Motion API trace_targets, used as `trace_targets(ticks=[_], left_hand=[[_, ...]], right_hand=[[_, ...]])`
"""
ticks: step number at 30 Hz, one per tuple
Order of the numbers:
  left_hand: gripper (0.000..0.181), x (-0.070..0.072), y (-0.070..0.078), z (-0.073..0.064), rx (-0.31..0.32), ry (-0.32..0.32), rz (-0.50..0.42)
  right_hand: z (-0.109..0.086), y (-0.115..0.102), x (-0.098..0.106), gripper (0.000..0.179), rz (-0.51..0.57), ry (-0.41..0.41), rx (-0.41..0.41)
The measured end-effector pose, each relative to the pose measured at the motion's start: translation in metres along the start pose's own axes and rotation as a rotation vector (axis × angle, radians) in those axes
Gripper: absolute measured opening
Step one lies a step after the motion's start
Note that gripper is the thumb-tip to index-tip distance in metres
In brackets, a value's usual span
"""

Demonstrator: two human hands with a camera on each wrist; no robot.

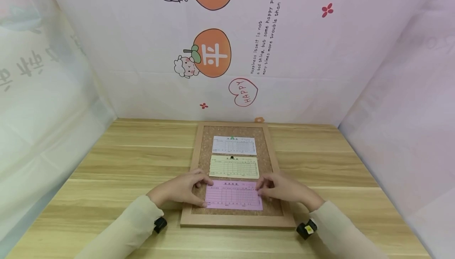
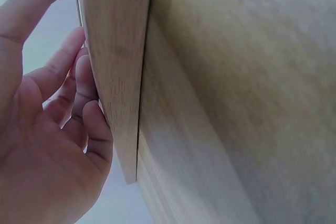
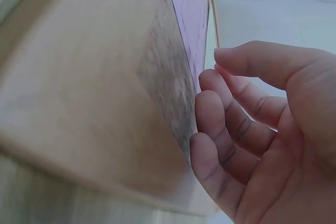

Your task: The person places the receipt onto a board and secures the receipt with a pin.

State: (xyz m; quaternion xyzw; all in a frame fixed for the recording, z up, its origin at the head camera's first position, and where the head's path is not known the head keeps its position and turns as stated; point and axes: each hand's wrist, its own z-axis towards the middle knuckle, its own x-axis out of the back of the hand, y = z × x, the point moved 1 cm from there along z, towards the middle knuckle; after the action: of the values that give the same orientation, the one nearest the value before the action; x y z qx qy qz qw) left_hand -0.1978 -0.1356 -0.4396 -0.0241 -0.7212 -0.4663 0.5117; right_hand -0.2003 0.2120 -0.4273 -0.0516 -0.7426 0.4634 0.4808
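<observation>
A pink printed form slip lies on the lower part of a cork board with a wooden frame. My left hand rests at the slip's left edge, forefinger by the upper corner and thumb by the lower one, spread apart. At the right edge, bent fingers of my right hand touch the slip near its upper corner. In the right wrist view the thumb and forefinger tips of that hand come close together; whether paper is between them is hidden. In the left wrist view, the left hand lies against the frame.
Above the pink slip, a yellow slip carries a black pin, and a white slip carries a green pin. The board lies on a wood-grain table. Printed cloth hangs behind and at both sides.
</observation>
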Motion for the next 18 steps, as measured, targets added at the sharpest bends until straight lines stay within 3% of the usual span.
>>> trace_targets(ticks=[9, 18], left_hand=[[0.058, 0.0, -0.001, 0.001, -0.01, 0.003, 0.003], [0.058, -0.001, -0.002, 0.001, -0.004, 0.003, -0.009]], right_hand=[[-0.012, 0.005, 0.015, 0.009, 0.011, 0.03, -0.018], [-0.029, 0.011, 0.03, 0.016, -0.082, 0.11, -0.049]])
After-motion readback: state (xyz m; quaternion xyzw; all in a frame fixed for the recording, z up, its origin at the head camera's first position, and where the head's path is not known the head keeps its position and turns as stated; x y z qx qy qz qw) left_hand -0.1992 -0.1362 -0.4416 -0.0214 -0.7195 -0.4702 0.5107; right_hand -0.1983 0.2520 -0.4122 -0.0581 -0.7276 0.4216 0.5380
